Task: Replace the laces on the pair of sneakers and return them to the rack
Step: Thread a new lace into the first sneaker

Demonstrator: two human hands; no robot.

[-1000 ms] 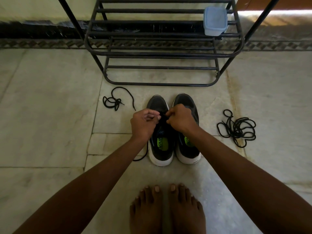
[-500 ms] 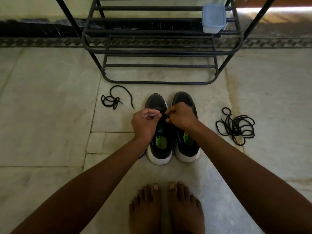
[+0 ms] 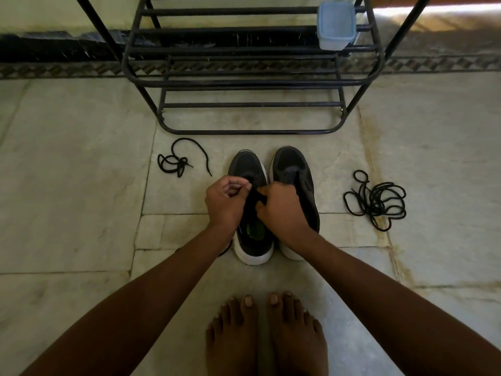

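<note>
1. Left hand [image 3: 226, 203] and right hand [image 3: 282, 210] have shifted slightly apart over the left sneaker [image 3: 250, 213].
2. Both sets of fingers pinch its lace, evidently drawing it through an eyelet.
3. Lacing remains unfinished; sneakers sit before the rack [image 3: 252, 82].

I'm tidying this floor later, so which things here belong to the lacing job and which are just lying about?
Part of the job:
- pair of black sneakers with white soles
- left hand and right hand, working at the left sneaker's lace
- small black lace bundle
- large tangled black lace
- black metal shoe rack

Lying about:
- pale blue lidded plastic box on the rack
</note>
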